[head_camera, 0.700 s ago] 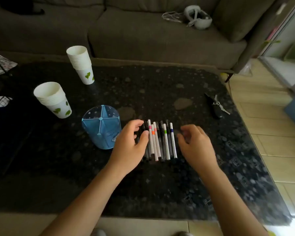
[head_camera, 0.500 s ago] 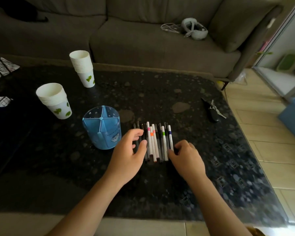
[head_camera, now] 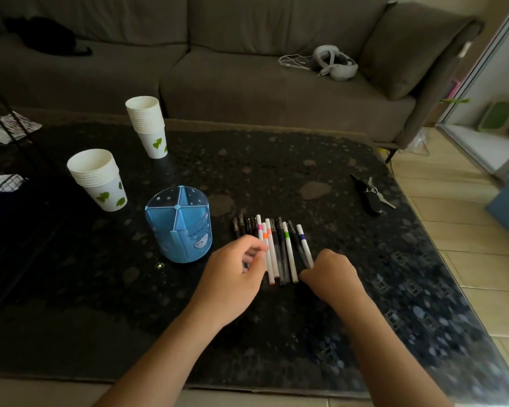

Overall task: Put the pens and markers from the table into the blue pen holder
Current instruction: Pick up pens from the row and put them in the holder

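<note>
Both hands point(head_camera: 235, 277) point(head_camera: 329, 274) curled on pens point(head_camera: 279, 251), grip unclear, blue pen holder point(head_camera: 179, 224) empty

Pen holder point(head_camera: 179, 224) stands on the table point(head_camera: 276, 160), the row of pens point(head_camera: 274, 248) just to its right, two cup stacks point(head_camera: 99, 179) behind-left of it, keys point(head_camera: 369, 193) far right of it.

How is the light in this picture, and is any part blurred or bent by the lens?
Head view: dim over the dark table and sofa, bright daylight at the right on the tiled floor. The black pens almost vanish against the tabletop; the white markers stand out. The left hand looks slightly smeared. Wide-angle bending curves the table's edges.
</note>
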